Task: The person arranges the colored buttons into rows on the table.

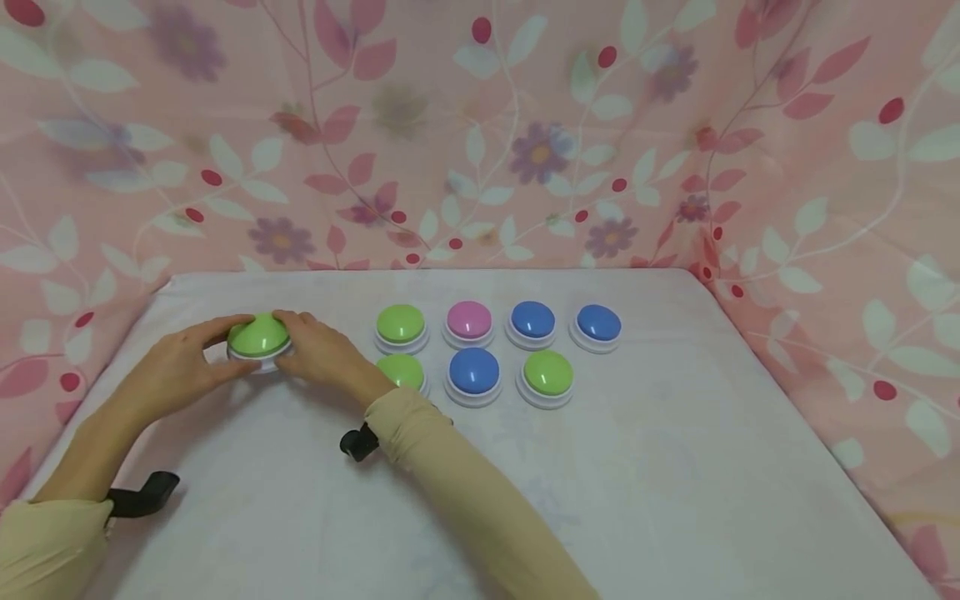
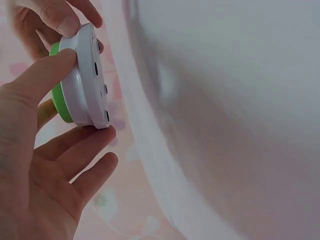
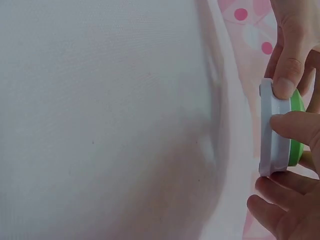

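Note:
A green-domed push button with a white base is held between both hands at the left of the table, lifted off the cloth. My left hand grips its left side, thumb along the white rim and fingers around the other edge. From the right, my right hand pinches the same base, its thumb pressed on the rim. Small dark spots mark the button's flat underside in the left wrist view.
Right of the hands, a back row holds a green button, a pink button and two blue ones. In front sit a green button partly behind the right forearm, a blue button and another green button. Floral curtains border the white-clothed table.

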Tool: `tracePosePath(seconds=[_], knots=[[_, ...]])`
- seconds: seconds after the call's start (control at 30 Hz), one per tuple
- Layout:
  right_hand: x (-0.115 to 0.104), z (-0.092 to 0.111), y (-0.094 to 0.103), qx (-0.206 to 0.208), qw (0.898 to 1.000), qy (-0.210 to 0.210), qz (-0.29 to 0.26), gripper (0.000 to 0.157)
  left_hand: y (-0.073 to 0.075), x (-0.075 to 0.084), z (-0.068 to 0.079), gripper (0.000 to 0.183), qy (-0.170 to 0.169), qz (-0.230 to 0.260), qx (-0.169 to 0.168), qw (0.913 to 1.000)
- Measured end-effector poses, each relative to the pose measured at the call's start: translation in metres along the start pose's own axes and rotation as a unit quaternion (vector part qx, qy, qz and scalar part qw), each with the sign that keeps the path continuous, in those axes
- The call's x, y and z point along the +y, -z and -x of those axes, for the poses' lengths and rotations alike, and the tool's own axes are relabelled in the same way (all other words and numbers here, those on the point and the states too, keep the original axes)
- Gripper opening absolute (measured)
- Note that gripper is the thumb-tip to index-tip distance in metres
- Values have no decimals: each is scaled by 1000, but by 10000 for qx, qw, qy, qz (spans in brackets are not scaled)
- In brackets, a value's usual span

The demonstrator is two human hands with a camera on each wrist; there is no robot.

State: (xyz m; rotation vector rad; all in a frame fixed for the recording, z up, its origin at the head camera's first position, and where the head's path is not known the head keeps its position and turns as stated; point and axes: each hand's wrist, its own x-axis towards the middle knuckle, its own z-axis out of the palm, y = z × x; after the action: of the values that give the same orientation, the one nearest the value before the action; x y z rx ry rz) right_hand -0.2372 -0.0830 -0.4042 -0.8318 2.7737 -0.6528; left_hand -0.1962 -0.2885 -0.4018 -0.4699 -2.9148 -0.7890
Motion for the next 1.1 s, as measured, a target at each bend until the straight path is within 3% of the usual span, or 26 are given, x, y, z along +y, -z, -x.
tracePosePath(seconds=[0.27,0.47,0.7,0.93,1.1], knots=[[6,12,11,379,9990,-38,-238,70,5,15,-4,70,-239,-16,321,9992],[17,24,22,600,9977,25,-308,69,3,34,-11,70,-241,-23,301,9993],[31,48,40,789,9934,160,-822,69,-4,59,-21,69,-232,142,297,9992],[57,77,55,1103,9890,114,-983,69,-21,87,-36,66,-934,142,557,9940],[82,97,62,1379,9863,30,-905,69,-36,109,-53,67,-1263,148,389,9911]])
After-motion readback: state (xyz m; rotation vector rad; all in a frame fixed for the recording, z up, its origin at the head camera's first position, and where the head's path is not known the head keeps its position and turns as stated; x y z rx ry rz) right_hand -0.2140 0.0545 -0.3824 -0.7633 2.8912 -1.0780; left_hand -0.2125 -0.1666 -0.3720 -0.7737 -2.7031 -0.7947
